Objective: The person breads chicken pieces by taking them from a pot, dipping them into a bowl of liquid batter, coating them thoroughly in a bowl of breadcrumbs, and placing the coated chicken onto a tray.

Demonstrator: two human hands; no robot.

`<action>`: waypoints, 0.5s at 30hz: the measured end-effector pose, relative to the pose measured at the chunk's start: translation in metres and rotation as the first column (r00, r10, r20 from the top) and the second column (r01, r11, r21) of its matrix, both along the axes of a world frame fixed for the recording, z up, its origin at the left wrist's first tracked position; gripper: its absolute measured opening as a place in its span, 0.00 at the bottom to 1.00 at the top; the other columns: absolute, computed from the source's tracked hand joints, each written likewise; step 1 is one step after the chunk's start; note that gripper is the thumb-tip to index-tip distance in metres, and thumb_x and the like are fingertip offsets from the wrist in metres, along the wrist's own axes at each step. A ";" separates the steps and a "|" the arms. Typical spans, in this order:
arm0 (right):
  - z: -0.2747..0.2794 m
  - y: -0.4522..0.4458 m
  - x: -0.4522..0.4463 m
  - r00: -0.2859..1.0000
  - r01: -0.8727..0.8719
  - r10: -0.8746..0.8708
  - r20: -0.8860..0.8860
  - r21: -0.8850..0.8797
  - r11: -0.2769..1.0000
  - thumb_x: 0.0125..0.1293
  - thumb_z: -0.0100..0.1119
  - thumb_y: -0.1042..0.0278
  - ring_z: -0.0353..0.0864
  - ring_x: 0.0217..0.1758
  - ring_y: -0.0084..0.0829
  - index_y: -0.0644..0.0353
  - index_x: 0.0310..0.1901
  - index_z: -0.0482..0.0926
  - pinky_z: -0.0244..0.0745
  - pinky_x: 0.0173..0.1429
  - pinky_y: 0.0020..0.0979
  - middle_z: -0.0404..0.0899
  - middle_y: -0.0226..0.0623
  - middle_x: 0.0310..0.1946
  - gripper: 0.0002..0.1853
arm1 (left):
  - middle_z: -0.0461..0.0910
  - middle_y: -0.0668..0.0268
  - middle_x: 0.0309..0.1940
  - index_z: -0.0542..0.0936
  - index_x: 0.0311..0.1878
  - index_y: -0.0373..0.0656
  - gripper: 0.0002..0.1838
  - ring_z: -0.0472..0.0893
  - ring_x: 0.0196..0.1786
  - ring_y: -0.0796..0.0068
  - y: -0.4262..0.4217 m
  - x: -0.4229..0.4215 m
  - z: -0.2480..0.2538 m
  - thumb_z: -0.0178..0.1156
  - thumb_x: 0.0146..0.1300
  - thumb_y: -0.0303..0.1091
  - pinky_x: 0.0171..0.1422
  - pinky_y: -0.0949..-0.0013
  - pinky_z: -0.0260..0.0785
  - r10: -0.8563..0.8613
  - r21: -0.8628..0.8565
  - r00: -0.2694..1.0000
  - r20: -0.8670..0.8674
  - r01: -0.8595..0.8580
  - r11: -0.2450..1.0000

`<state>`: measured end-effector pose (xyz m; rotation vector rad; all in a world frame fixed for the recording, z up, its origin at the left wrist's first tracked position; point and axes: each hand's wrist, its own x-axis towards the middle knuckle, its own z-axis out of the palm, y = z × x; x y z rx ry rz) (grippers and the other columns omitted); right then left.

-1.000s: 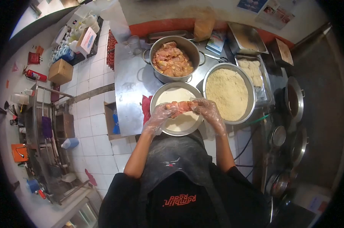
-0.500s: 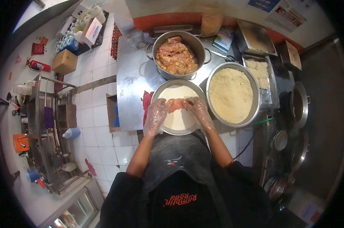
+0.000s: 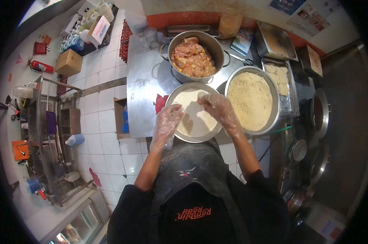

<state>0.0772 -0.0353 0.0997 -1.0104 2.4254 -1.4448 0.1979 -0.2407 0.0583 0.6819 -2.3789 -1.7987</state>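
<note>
My left hand (image 3: 167,123), in a clear plastic glove, hovers at the left rim of a metal bowl (image 3: 176,136). Its fingers are bent together, with nothing visible in them. Above the bowl's right side is my gloved right hand (image 3: 222,110), fingers curled but the tips apart, holding nothing I can see. Pale liquid batter (image 3: 196,121) fills the bowl, and shadows of the hands fall on it. No meat shows on its surface. Behind it, a large pot (image 3: 216,77) holds raw marinated chicken pieces (image 3: 193,59). Right of the bowl stands a basin of pale crumbs (image 3: 249,101).
A metal tray (image 3: 292,101) with coated pieces lies beyond the basin. Scissors (image 3: 245,61), a glass mug (image 3: 150,38) and a deep steel pan (image 3: 277,42) stand toward the back. Red cloth (image 3: 160,102) sits left of the bowl; pans (image 3: 320,116) line the right.
The raw meat piece held between both hands over the batter is out of sight. The hands have moved apart, the right one up and rightward. The whole view has shifted slightly.
</note>
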 end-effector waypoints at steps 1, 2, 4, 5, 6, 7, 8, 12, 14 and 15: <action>-0.012 0.002 0.000 0.969 -0.064 0.071 -0.237 0.038 0.997 0.67 0.66 0.68 0.87 0.41 0.32 0.60 0.45 0.86 0.80 0.47 0.34 0.87 0.40 0.36 0.08 | 0.85 0.57 0.47 0.83 0.54 0.35 0.18 0.84 0.47 0.70 -0.003 0.003 -0.002 0.70 0.65 0.36 0.55 0.65 0.77 -0.008 0.019 1.000 0.007 0.008 1.000; -0.032 0.006 0.003 0.968 -0.067 0.074 -0.238 0.040 0.997 0.67 0.66 0.68 0.87 0.41 0.32 0.60 0.45 0.86 0.80 0.47 0.34 0.87 0.40 0.36 0.08 | 0.84 0.52 0.50 0.83 0.56 0.36 0.21 0.86 0.49 0.65 -0.005 0.007 -0.005 0.70 0.65 0.39 0.56 0.63 0.78 -0.017 0.038 1.000 0.016 0.016 0.999; -0.091 0.018 0.016 0.981 -0.164 0.155 0.119 0.068 0.984 0.70 0.59 0.71 0.81 0.43 0.35 0.62 0.44 0.81 0.77 0.50 0.37 0.82 0.38 0.37 0.06 | 0.84 0.52 0.49 0.83 0.55 0.36 0.20 0.86 0.49 0.66 -0.007 0.013 -0.013 0.70 0.65 0.38 0.56 0.63 0.78 -0.014 0.042 1.000 -0.008 0.014 0.999; -0.118 0.024 0.025 0.916 -0.143 0.131 0.378 0.004 0.990 0.71 0.56 0.72 0.79 0.44 0.36 0.63 0.43 0.80 0.75 0.52 0.38 0.80 0.38 0.38 0.05 | 0.84 0.53 0.49 0.83 0.55 0.36 0.20 0.86 0.49 0.66 -0.007 0.015 -0.018 0.70 0.65 0.38 0.55 0.64 0.78 -0.013 0.044 0.999 -0.033 0.014 0.999; -0.117 0.024 0.030 0.916 -0.144 0.132 0.379 0.005 0.989 0.71 0.56 0.72 0.79 0.44 0.36 0.63 0.43 0.80 0.75 0.52 0.38 0.80 0.38 0.38 0.05 | 0.84 0.53 0.49 0.83 0.55 0.36 0.20 0.86 0.49 0.66 -0.007 0.017 -0.021 0.70 0.65 0.38 0.55 0.64 0.78 -0.012 0.045 0.999 -0.033 0.013 0.999; -0.116 0.021 0.034 0.976 -0.188 0.168 0.135 0.151 0.970 0.71 0.56 0.71 0.79 0.43 0.35 0.63 0.43 0.80 0.75 0.52 0.37 0.80 0.38 0.39 0.06 | 0.84 0.54 0.48 0.83 0.55 0.36 0.19 0.86 0.48 0.67 -0.007 0.018 -0.025 0.70 0.65 0.38 0.55 0.64 0.78 0.003 0.080 0.998 -0.056 0.002 0.997; -0.114 0.020 0.038 0.966 -0.191 0.233 -0.110 0.299 0.935 0.71 0.57 0.70 0.78 0.43 0.34 0.63 0.43 0.79 0.75 0.52 0.36 0.80 0.38 0.40 0.06 | 0.84 0.55 0.47 0.84 0.54 0.36 0.19 0.86 0.48 0.68 -0.008 0.020 -0.028 0.70 0.65 0.37 0.55 0.65 0.78 0.019 0.114 0.997 -0.078 -0.010 0.993; -0.107 0.022 0.023 0.891 -0.111 0.145 0.429 -0.104 0.988 0.72 0.61 0.64 0.81 0.47 0.30 0.64 0.46 0.81 0.76 0.53 0.35 0.82 0.39 0.43 0.11 | 0.85 0.57 0.45 0.84 0.53 0.36 0.17 0.85 0.47 0.70 -0.010 0.023 -0.014 0.70 0.65 0.36 0.55 0.65 0.77 0.041 0.098 0.997 -0.065 -0.035 0.995; -0.043 0.012 0.009 0.940 -0.156 0.155 0.303 -0.020 0.988 0.72 0.63 0.64 0.82 0.47 0.29 0.65 0.47 0.82 0.77 0.53 0.35 0.84 0.39 0.43 0.12 | 0.86 0.57 0.44 0.84 0.53 0.35 0.17 0.85 0.46 0.71 -0.012 0.024 -0.002 0.69 0.65 0.35 0.55 0.66 0.77 0.037 0.077 0.998 -0.051 -0.033 0.996; -0.013 0.005 0.009 0.984 -0.091 0.080 0.157 0.060 0.994 0.71 0.64 0.65 0.81 0.44 0.28 0.64 0.46 0.83 0.77 0.51 0.34 0.84 0.39 0.42 0.11 | 0.86 0.57 0.44 0.84 0.53 0.35 0.17 0.85 0.46 0.71 -0.013 0.026 -0.001 0.69 0.65 0.35 0.55 0.66 0.77 0.040 0.076 0.998 -0.049 -0.036 0.996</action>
